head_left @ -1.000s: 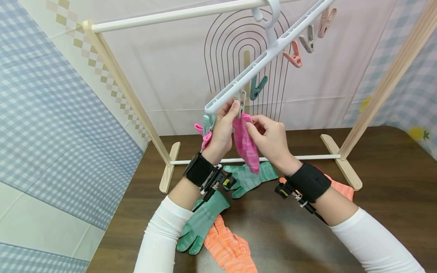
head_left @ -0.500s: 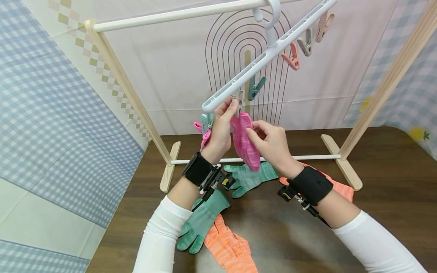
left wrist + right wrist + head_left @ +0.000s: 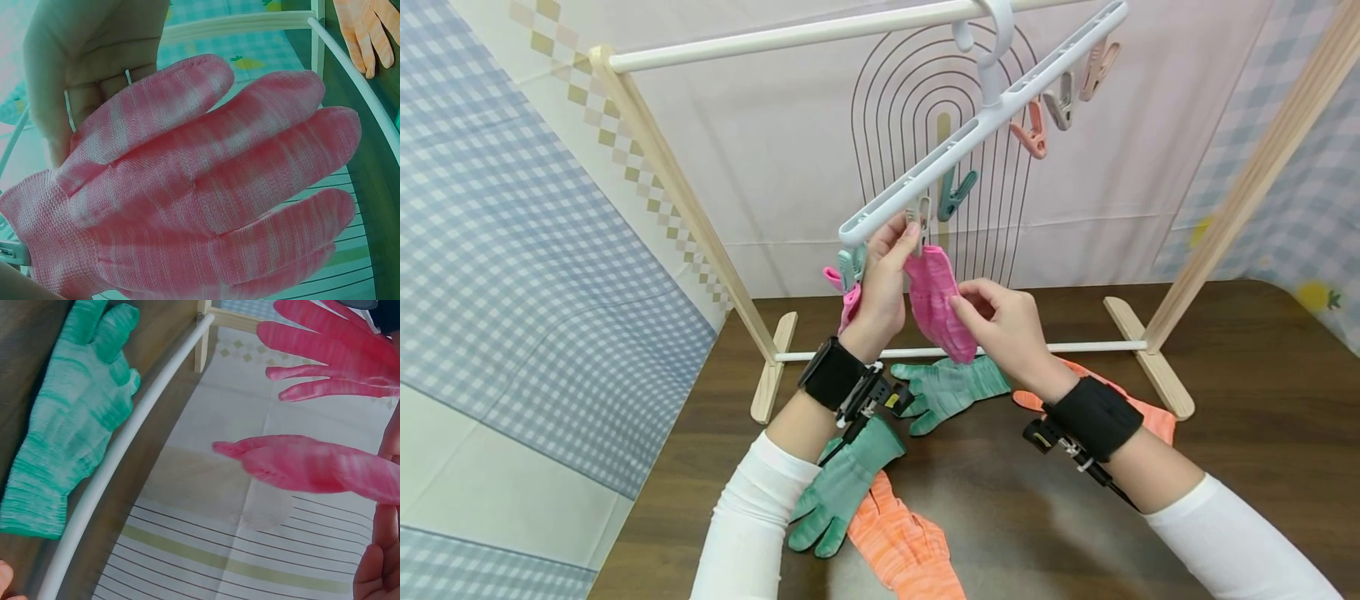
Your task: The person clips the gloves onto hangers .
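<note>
In the head view a pink glove [image 3: 938,300] hung by its cuff beneath a pale hanger [image 3: 955,154], fingers pointing toward five o'clock. A grey clip [image 3: 924,220] stood at the cuff, at twelve o'clock from the glove; in the left wrist view the clip's tip lay on the edge of the knitted cuff. The left hand [image 3: 883,287], at ten o'clock from the glove, pinched that clip between thumb and fingers. The right hand [image 3: 1009,325] was between three and four o'clock, thumb and forefinger curled close together and touching the glove's side; whether they pinched the fabric could not be told.

At eight o'clock from the grey clip, a mint clip [image 3: 852,267] held a second pink glove [image 3: 852,304], partly hidden by the left hand and wrist. A teal clip [image 3: 957,196] and a salmon clip [image 3: 1033,133] hung at two o'clock, followed along the same line by another grey clip [image 3: 1062,107] and a beige clip [image 3: 1099,71]. The hanger was hooked over a white rod [image 3: 790,35].

On the brown table [image 3: 1000,517], a green glove [image 3: 951,390] lay at six o'clock below the pink one, an orange glove [image 3: 1150,421] at four, another green glove [image 3: 853,487] at seven, and another orange glove [image 3: 906,546] farther out at six, touching that second green one. The left wrist camera [image 3: 872,396] bore a yellow patch, its markings too small to read. Pineapples [image 3: 1317,294] were printed on the checked cloth [image 3: 1326,187] at three o'clock.
</note>
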{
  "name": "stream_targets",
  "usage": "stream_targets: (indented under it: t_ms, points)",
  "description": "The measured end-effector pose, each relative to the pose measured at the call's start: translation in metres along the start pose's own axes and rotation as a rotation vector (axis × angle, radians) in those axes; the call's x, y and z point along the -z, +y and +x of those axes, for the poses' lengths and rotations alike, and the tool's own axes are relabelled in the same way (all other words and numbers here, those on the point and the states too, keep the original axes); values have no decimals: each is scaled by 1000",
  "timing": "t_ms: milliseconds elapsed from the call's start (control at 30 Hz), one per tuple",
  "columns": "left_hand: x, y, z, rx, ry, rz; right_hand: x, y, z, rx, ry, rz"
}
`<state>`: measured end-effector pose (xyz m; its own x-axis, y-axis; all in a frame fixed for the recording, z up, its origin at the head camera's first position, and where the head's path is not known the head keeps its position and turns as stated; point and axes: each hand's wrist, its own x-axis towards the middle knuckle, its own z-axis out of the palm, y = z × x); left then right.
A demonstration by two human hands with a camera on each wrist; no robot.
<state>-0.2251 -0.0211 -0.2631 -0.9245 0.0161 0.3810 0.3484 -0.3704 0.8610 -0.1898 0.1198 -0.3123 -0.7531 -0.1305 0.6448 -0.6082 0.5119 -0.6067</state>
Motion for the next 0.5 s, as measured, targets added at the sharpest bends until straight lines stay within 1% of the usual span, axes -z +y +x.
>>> stream_targets:
  t_ms: [167, 300, 500]
  points:
    - [1, 0, -1, -7, -4, 3, 4, 9, -8, -31, -20, -39]
    - [2, 1, -1, -1, 1, 18, 8, 18, -15, -62, -30, -79]
    - [5, 2, -1, 3, 0, 37, 12, 29, -25, -122, -61, -106]
